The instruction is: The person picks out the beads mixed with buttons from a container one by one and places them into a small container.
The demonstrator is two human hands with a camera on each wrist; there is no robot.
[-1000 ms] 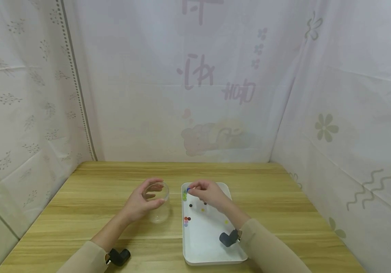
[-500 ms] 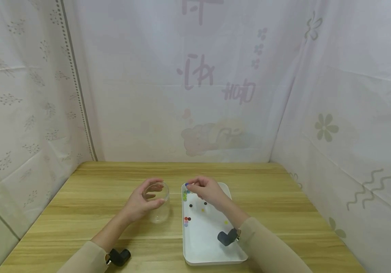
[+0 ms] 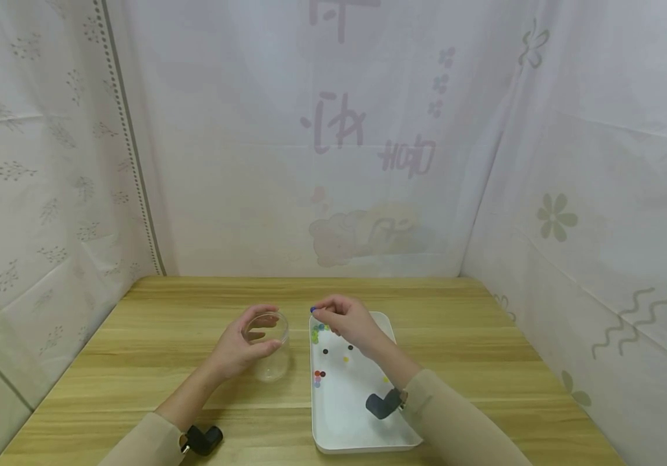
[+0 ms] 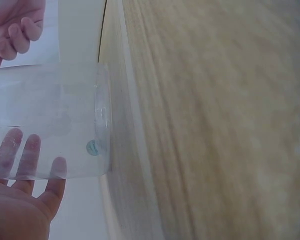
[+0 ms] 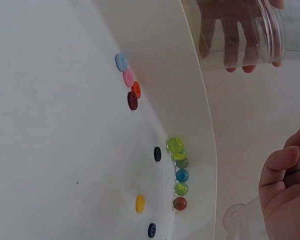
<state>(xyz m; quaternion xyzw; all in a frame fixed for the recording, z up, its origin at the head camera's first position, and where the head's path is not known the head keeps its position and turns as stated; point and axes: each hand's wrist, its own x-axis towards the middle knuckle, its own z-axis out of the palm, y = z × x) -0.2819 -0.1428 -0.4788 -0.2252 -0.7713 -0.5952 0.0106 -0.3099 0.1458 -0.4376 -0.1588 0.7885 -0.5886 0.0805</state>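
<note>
A clear, open-topped jar (image 3: 271, 366) stands on the table, and my left hand (image 3: 240, 346) grips it with fingers and thumb around its upper part. One pale glass marble (image 4: 92, 147) lies inside at the jar's bottom in the left wrist view. My right hand (image 3: 353, 323) pinches a small blue piece (image 3: 313, 310) between thumb and fingertips, just above the tray's far left corner; whether it is a marble or a button I cannot tell. Below it sits the white tray (image 3: 362, 424). Several glass marbles (image 5: 182, 175) line the tray's wall in the right wrist view.
Buttons lie scattered in the tray: a light blue button (image 5: 121, 62), a pink button (image 5: 128, 77), an orange button (image 5: 136, 89), a yellow button (image 5: 140, 203) and several dark ones. The wooden table (image 3: 193, 304) is enclosed by patterned curtains (image 3: 240, 194).
My right hand has lifted the blue piece from the tray's far left corner and carried it up and slightly left towards the jar. The left hand and the jar have stayed put.
</note>
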